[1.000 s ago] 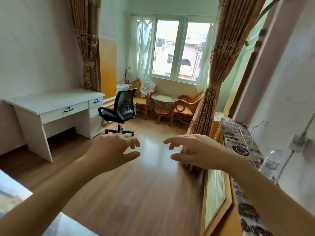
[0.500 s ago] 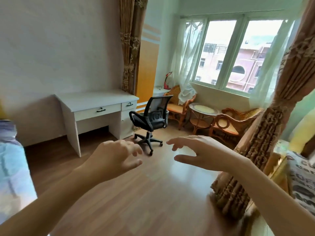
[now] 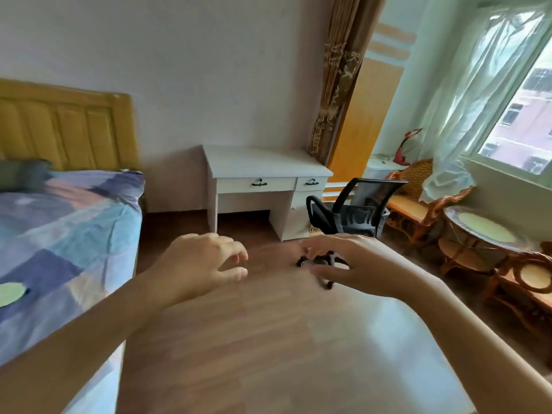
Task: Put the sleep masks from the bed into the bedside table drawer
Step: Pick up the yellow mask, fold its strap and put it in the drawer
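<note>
The bed [image 3: 74,222] with a blue patchwork sheet and a yellow headboard fills the left side. A pale green rounded item [image 3: 12,294] lies on the sheet at the left edge; whether it is a sleep mask I cannot tell. A dark blurred shape [image 3: 24,174] lies near the headboard. My left hand [image 3: 203,261] and my right hand [image 3: 352,264] hover over the wooden floor, fingers loosely curled, holding nothing. No bedside table drawer is in view.
A white desk [image 3: 265,171] with two drawers stands against the far wall. A black office chair [image 3: 352,210] sits beside it. Wicker chairs [image 3: 418,201] and a round wicker table [image 3: 481,234] stand under the window at the right. Brown curtain [image 3: 337,94] hangs behind the desk.
The view has swung to the left: the cabinet at the right has gone out of view and the bed has come in. Both hands stay raised and empty in front of me.
</note>
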`<state>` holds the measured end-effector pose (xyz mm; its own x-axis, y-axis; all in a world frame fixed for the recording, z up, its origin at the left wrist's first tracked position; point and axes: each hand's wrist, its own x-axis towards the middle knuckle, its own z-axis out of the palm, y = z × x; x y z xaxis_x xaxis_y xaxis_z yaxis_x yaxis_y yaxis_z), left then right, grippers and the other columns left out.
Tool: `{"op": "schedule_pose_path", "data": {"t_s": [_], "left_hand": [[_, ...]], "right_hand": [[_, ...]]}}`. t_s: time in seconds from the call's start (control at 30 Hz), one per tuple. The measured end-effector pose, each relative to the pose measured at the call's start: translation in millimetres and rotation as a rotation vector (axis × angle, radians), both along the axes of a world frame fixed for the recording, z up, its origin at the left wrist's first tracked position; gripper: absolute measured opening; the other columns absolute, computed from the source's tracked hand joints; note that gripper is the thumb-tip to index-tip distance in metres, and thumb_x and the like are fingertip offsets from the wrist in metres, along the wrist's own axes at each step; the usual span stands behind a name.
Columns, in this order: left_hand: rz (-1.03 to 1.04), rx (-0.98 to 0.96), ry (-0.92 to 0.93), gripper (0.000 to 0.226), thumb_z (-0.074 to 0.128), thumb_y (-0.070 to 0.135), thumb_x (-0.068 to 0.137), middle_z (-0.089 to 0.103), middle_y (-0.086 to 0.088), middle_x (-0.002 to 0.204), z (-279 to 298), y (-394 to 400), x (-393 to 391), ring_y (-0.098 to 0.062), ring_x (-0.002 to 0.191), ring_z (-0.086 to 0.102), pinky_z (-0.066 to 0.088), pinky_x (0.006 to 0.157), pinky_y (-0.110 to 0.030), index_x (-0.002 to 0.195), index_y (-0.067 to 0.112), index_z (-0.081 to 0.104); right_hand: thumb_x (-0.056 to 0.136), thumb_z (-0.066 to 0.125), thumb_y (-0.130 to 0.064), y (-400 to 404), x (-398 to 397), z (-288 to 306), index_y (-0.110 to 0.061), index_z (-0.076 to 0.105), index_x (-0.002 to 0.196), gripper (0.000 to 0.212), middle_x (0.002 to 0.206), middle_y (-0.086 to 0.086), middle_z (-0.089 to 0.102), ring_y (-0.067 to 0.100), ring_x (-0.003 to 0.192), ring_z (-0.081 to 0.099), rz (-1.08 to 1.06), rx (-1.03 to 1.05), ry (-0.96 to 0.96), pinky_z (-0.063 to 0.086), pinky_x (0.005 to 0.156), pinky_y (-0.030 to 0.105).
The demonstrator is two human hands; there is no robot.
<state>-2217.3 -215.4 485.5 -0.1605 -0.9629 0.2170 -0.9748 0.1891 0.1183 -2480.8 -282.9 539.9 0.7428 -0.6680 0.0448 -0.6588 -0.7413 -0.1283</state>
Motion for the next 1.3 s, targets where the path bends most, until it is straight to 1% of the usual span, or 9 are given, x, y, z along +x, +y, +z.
{"op": "schedule_pose_path", "data": {"t_s": [0.13, 0.37, 0.5, 0.63, 0.77, 0.97, 1.1, 1.2, 1.3], "left_hand": [[0.158, 0.041, -0.021, 0.033, 0.046, 0.059, 0.086, 0.059, 0.024, 0.107, -7.9, -2.2, 46.6, 0.001, 0.100, 0.053, 0.039, 0.081, -0.024, 0.112, 0.041, 0.055], [0.382, -0.009, 0.056, 0.031, 0.045, 0.063, 0.081, 0.060, 0.027, 0.100, -20.2, -33.7, 163.8, 0.002, 0.091, 0.056, 0.044, 0.078, -0.024, 0.104, 0.045, 0.055], [0.423, -0.026, 0.081, 0.037, 0.039, 0.063, 0.075, 0.061, 0.026, 0.096, -23.6, -72.7, 218.6, 0.003, 0.087, 0.056, 0.040, 0.071, -0.019, 0.101, 0.043, 0.057], [0.438, -0.086, 0.111, 0.049, 0.030, 0.067, 0.072, 0.062, 0.025, 0.094, -27.3, -95.7, 268.3, 0.001, 0.087, 0.058, 0.039, 0.068, -0.014, 0.101, 0.041, 0.059], [0.550, -0.039, 0.170, 0.034, 0.045, 0.061, 0.082, 0.061, 0.025, 0.099, -40.7, -96.5, 315.6, 0.000, 0.088, 0.056, 0.039, 0.069, -0.016, 0.105, 0.040, 0.060], [0.819, 0.025, 0.189, 0.032, 0.049, 0.055, 0.086, 0.061, 0.021, 0.110, -77.2, -92.7, 399.9, -0.002, 0.100, 0.056, 0.029, 0.062, -0.009, 0.111, 0.037, 0.061], [1.009, 0.062, 0.253, 0.025, 0.053, 0.048, 0.088, 0.063, 0.020, 0.109, -105.6, -95.4, 458.8, -0.004, 0.103, 0.058, 0.042, 0.073, -0.022, 0.109, 0.038, 0.061], [1.201, 0.089, 0.384, 0.023, 0.054, 0.047, 0.088, 0.062, 0.019, 0.102, -123.9, -101.3, 494.7, -0.003, 0.096, 0.057, 0.035, 0.064, -0.011, 0.108, 0.037, 0.062], [1.395, 0.153, 0.548, 0.017, 0.054, 0.045, 0.087, 0.057, 0.017, 0.099, -153.6, -100.5, 527.9, -0.006, 0.086, 0.057, 0.036, 0.065, -0.018, 0.099, 0.038, 0.063]], "right_hand": [[0.091, 0.052, -0.047, -41.3, 62.2, -18.3, -0.049, 0.040, 0.133, 0.043, 0.114, -0.025, 0.057, -0.018, 0.072, 0.052, 0.130, 0.083, 0.028, 0.040, 0.066, 0.006], [0.091, 0.049, -0.050, -110.0, 178.0, -33.6, -0.050, 0.037, 0.134, 0.044, 0.120, -0.027, 0.056, -0.002, 0.113, 0.052, 0.323, 0.076, 0.033, 0.038, 0.091, 0.022], [0.092, 0.050, -0.047, -158.0, 242.4, -32.3, -0.048, 0.038, 0.134, 0.044, 0.119, -0.026, 0.058, -0.002, 0.113, 0.053, 0.380, 0.064, 0.060, 0.041, 0.097, 0.026], [0.092, 0.050, -0.047, -193.7, 312.5, -31.8, -0.050, 0.038, 0.132, 0.042, 0.116, -0.028, 0.058, -0.001, 0.103, 0.058, 0.470, 0.051, 0.086, 0.041, 0.085, 0.021], [0.093, 0.053, -0.042, -218.1, 397.2, -39.9, -0.049, 0.040, 0.132, 0.042, 0.116, -0.029, 0.059, -0.013, 0.099, 0.051, 0.604, 0.083, 0.085, 0.041, 0.085, 0.015], [0.091, 0.053, -0.045, -250.3, 543.1, -69.3, -0.047, 0.041, 0.133, 0.043, 0.116, -0.028, 0.059, -0.006, 0.110, 0.053, 0.868, 0.168, 0.140, 0.043, 0.094, 0.022], [0.091, 0.050, -0.049, -279.7, 637.6, -95.0, -0.048, 0.040, 0.132, 0.042, 0.116, -0.030, 0.058, -0.010, 0.108, 0.050, 1.029, 0.222, 0.151, 0.044, 0.093, 0.019], [0.092, 0.052, -0.047, -300.6, 702.9, -113.0, -0.044, 0.042, 0.133, 0.043, 0.117, -0.026, 0.059, -0.006, 0.109, 0.052, 1.122, 0.320, 0.193, 0.046, 0.093, 0.024], [0.092, 0.054, -0.042, -311.7, 761.7, -134.1, -0.040, 0.045, 0.132, 0.041, 0.117, -0.022, 0.060, -0.003, 0.109, 0.054, 1.184, 0.358, 0.259, 0.045, 0.094, 0.025]]}}
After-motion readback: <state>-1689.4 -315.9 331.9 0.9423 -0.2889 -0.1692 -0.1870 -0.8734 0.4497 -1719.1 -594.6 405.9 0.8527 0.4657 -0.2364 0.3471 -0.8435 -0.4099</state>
